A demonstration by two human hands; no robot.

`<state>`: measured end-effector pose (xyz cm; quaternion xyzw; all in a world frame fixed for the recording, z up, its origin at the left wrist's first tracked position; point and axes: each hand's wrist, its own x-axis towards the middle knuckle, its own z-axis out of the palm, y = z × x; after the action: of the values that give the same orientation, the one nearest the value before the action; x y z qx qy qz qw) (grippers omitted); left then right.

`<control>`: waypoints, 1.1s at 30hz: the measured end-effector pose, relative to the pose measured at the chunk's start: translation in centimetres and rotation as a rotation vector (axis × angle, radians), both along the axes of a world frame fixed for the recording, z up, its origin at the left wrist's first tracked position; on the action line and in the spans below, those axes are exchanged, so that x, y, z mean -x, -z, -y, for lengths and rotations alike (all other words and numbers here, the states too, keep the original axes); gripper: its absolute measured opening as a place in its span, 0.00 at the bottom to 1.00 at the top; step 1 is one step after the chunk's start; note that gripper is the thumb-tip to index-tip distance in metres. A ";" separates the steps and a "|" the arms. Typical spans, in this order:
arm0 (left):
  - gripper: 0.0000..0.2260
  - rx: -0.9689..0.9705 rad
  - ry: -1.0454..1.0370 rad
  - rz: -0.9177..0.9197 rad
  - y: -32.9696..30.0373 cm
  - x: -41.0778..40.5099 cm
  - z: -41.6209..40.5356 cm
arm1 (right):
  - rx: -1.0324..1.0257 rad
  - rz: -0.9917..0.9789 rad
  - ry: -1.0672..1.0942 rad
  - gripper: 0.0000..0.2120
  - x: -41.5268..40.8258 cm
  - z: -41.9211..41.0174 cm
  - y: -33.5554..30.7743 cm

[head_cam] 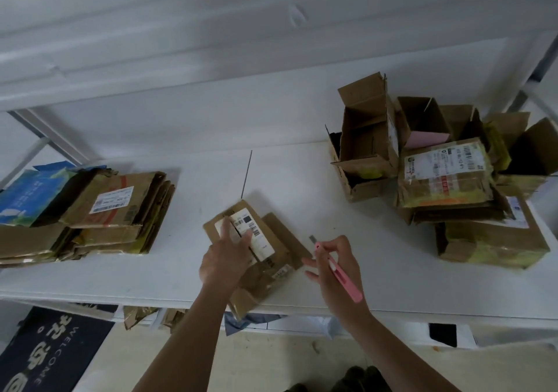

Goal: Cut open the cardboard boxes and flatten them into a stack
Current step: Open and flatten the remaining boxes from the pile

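Small cardboard box (256,258) at lower centre of the frame, lying flattened on the white table (377,270), white shipping label up, one end overhanging the near table edge. Pressed down by the left hand (225,260), fingers straight and spread across the label. Just right of the box, right hand (335,266) raised slightly off the table, thumb and forefinger pinching a pink utility knife (338,267), short blade pointing up-left, other fingers loosely extended toward the box's edge. Both forearms reaching in from the bottom of the frame, left angled up-right, right angled up-left. At left of the frame, well apart from the hands, a stack of flattened boxes (90,216), several layers deep, with a blue printed carton on its far-left side. At upper right, a pile of uncut boxes (437,174), some with open flaps standing up, some taped and labelled, heaped on one another. By the look of it roughly midway: a good stack done, this box apparently cut and nearly flat, not yet added to the stack, a comparable heap left. Below the table, a dark welcome mat (51,352) at lower left on the floor
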<state>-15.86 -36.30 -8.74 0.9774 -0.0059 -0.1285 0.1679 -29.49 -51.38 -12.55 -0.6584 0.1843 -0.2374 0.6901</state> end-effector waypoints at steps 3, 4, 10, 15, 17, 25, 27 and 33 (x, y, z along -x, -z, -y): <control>0.31 0.072 0.011 -0.054 0.2 1.2 0.3 | 0.072 0.033 -0.001 0.07 -0.5 -1.4 -0.1; 0.33 0.094 0.010 -0.077 0.2 1.6 0.4 | 0.075 0.038 0.011 0.07 -0.9 -1.4 -0.1; 0.32 -0.186 0.044 0.115 -0.2 2.2 -0.2 | -0.070 -0.040 -0.031 0.05 -5.0 0.1 -0.5; 0.34 -0.192 0.383 0.199 2.2 1.5 -2.0 | -0.071 -0.041 -0.011 0.05 -4.9 0.9 0.2; 0.38 -0.142 0.387 0.145 3.3 1.0 -2.5 | -0.058 -0.029 0.027 0.07 -4.0 0.6 0.5; 0.52 -0.154 0.422 0.013 4.0 -0.3 -3.0 | -0.047 -0.059 0.042 0.06 -4.0 -1.2 0.7; 0.52 -0.160 0.428 -0.016 3.8 -0.4 -2.9 | -0.055 -0.068 0.052 0.06 -4.1 -1.2 1.0; 0.51 -0.159 0.433 -0.030 3.7 -0.3 -2.9 | -0.072 -0.044 0.108 0.06 -4.1 -1.8 1.1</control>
<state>-15.52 -33.38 -12.46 0.9614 -0.2030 -0.1762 0.0588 -25.39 -49.57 -13.64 -0.6275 0.2431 -0.2530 0.6951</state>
